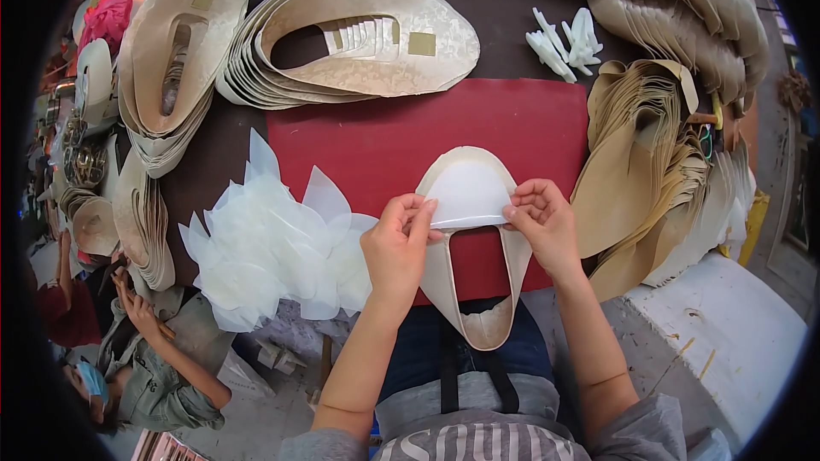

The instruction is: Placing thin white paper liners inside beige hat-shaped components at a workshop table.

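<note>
A beige shoe upper [434,271] lies at the near edge of the red mat [367,124], its toe pointing away and its heel hanging over toward my lap. Across the toe rests a white half-round toe stiffener [470,192]. The fingers of my left hand [398,243] pinch its left corner against the upper's edge. At the opposite corner my right hand [547,224] grips it between thumb and fingers, the other fingers curled. Left of my left hand sits a loose heap of translucent white stiffener pieces [273,252].
Fanned stacks of beige uppers [448,64] line the far left of the dark table [512,0]. Small white pieces [565,44] lie at the back right. Brown layered pieces [628,175] are piled beside the mat's right edge. Another person [171,393] works at lower left.
</note>
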A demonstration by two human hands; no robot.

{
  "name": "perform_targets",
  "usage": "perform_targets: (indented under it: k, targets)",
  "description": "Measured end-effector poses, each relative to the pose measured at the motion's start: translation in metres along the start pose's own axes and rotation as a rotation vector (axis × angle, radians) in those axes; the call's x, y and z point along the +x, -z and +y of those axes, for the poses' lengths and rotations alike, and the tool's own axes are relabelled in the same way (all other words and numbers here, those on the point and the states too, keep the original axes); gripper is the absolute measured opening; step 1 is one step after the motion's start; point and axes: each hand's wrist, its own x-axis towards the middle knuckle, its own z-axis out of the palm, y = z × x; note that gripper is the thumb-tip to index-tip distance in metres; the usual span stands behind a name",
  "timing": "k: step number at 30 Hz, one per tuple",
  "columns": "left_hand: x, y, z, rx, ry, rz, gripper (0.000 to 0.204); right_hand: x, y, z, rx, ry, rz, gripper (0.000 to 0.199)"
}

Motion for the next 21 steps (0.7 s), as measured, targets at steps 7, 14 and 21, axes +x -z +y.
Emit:
perform_targets:
  k: [7,14,21]
  targets:
    - [0.004,-0.002,0.001,0.210,-0.068,0.130,0.015,0.000,-0.022,0.005,-0.268,0.353,0.158,0.024]
    - [0.005,0.001,0.006,0.231,-0.004,0.128,0.015,0.002,-0.029,0.002,-0.310,0.337,0.200,0.022]
    - [0.004,0.001,0.000,0.292,-0.051,0.128,0.016,0.002,-0.031,0.004,-0.442,0.342,0.237,0.021]
